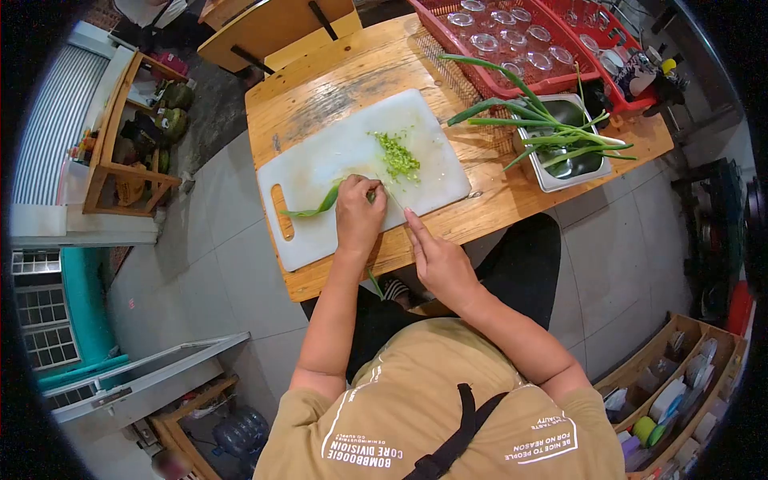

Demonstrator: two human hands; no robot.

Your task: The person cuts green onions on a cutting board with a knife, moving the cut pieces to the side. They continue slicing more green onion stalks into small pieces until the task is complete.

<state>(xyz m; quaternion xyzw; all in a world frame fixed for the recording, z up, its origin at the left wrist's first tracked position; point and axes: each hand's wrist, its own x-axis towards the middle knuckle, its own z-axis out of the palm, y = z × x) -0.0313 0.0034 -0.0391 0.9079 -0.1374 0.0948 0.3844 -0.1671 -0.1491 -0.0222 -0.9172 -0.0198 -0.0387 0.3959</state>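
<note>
My left hand (358,214) presses a green onion (314,210) flat on a white cutting board (320,156); the leaf tip sticks out to the left of my fingers. My right hand (436,258) is closed on a knife (392,196), whose thin blade lies on the board just right of my left fingers. A small pile of chopped green onion (398,156) sits on the board beyond the blade.
The board lies on a wooden table (496,204). To the right, a bunch of whole green onions (552,128) rests across a metal tray (578,178). Red crates of upturned glasses (512,40) stand at the far right. A wooden shelf (120,136) stands on the floor to the left.
</note>
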